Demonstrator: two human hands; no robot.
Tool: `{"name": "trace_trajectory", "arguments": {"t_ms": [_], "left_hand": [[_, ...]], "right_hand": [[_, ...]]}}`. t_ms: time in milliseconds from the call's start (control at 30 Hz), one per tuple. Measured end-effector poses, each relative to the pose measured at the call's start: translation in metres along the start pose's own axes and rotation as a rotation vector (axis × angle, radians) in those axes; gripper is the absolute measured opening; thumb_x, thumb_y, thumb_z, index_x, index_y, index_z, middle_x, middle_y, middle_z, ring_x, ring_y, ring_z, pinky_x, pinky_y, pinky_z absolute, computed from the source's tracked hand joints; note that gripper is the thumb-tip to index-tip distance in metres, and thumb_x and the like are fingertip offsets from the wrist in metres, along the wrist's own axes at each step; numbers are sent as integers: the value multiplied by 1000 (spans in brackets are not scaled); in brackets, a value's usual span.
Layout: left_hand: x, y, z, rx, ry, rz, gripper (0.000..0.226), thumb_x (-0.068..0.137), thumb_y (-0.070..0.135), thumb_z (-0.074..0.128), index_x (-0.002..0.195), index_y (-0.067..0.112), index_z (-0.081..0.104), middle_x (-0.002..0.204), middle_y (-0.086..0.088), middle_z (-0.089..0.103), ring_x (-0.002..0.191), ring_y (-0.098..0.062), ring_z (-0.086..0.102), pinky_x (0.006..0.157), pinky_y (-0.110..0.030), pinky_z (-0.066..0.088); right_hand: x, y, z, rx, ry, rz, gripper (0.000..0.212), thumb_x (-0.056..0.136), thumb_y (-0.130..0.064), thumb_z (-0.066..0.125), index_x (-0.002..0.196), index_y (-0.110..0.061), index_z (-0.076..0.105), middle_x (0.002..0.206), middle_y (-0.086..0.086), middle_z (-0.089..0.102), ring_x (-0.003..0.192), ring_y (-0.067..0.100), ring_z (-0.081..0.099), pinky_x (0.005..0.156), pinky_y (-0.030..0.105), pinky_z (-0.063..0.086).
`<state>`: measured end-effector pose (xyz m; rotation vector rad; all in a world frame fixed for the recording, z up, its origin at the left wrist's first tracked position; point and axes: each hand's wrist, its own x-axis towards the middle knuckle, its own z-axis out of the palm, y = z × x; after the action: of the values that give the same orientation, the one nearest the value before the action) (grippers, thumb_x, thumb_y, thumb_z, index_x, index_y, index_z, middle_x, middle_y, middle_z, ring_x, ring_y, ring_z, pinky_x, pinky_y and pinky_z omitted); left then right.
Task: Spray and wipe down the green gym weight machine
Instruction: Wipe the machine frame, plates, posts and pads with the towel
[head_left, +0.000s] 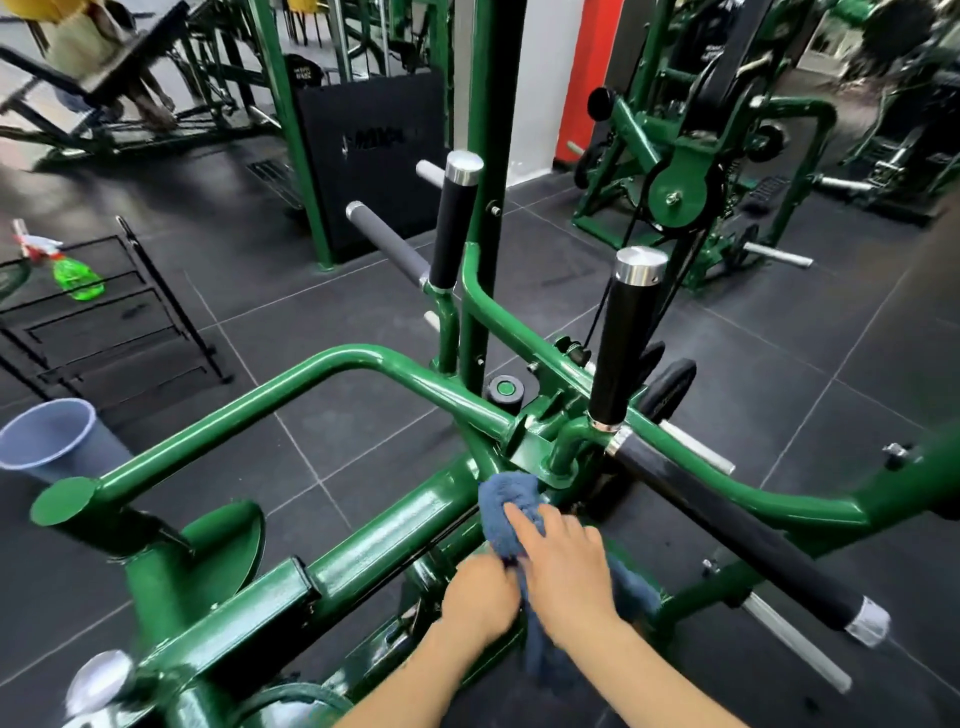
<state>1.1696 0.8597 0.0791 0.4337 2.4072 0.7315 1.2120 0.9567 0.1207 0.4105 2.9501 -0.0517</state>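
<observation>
The green weight machine (395, 540) fills the lower half of the view, its square beam running up to a joint near the middle. A blue cloth (506, 501) is bunched against that joint. My right hand (569, 561) presses on the cloth with the index finger stretched over it. My left hand (480, 597) grips a lower fold of the same cloth beside the beam. The rest of the cloth hangs down under my right wrist. A green spray bottle (77, 278) with a red and white trigger stands on a black wire rack (156, 291) at the far left.
Two upright black grip handles (626, 338) with chrome caps rise beyond the cloth, and a long black bar (737, 545) runs to the lower right. A grey-blue bucket (49, 439) stands on the dark tiled floor at the left. More green machines and a person stand behind.
</observation>
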Motion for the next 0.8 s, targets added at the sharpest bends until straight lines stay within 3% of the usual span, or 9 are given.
{"name": "trace_trajectory", "arguments": {"t_ms": [67,167,233,300,367,467,600,700,800], "left_hand": [[-3,-10,5,12,-13,-12,39,103,35,29,134,16,44,129,-15,60,115,-33,56,88,-34,46],[-7,-24,11,14,-6,-31,46,103,42,25,143,23,35,129,-12,60,115,-32,57,86,-34,45],[-12,-24,13,41,22,-7,43,103,43,23,135,21,42,119,-11,64,106,-31,60,76,-35,44],[-13,-25,13,59,50,7,41,103,42,22,127,20,46,111,-10,66,99,-30,61,67,-34,38],[-11,-26,11,64,66,7,40,104,42,21,121,18,48,104,-11,66,93,-31,60,64,-33,33],[-10,-24,10,52,66,11,42,104,41,21,109,13,52,93,-11,63,84,-31,59,61,-33,31],[-16,-22,8,46,108,9,36,103,40,23,92,17,48,94,-11,64,89,-32,60,61,-34,31],[-21,-21,8,139,204,-15,35,101,39,27,96,16,53,103,-12,66,96,-33,61,70,-36,40],[-30,-21,7,267,286,-44,34,101,37,28,102,16,56,106,-10,66,100,-32,62,78,-37,46]], "right_hand": [[17,-8,8,-37,72,-21,73,31,-28,97,101,-20,76,78,12,67,59,30,61,49,39,47],[50,-25,-2,-73,111,-51,61,31,-15,95,88,-8,76,64,16,61,48,31,57,43,34,45],[60,-33,-17,-142,33,-47,59,60,-17,87,113,-1,66,84,24,64,66,35,64,54,36,50],[74,-43,-12,-226,-13,-61,57,95,-13,51,146,1,30,120,29,54,101,35,61,79,39,52],[82,-49,-8,-257,-32,-65,57,99,-9,37,150,1,14,129,28,48,109,34,57,85,38,51],[86,-46,-11,-302,-41,-103,61,98,-13,42,150,-1,13,132,25,47,110,30,58,83,34,50],[74,-28,-18,-215,-80,-118,54,100,-32,44,147,-14,26,128,16,49,106,27,59,79,32,47],[44,-10,-17,-67,-112,-90,47,99,-41,42,140,-19,33,122,14,50,102,31,60,73,35,46],[10,1,-15,-44,-117,-112,47,99,-42,40,141,-22,33,122,14,49,104,32,59,77,35,46]]}}
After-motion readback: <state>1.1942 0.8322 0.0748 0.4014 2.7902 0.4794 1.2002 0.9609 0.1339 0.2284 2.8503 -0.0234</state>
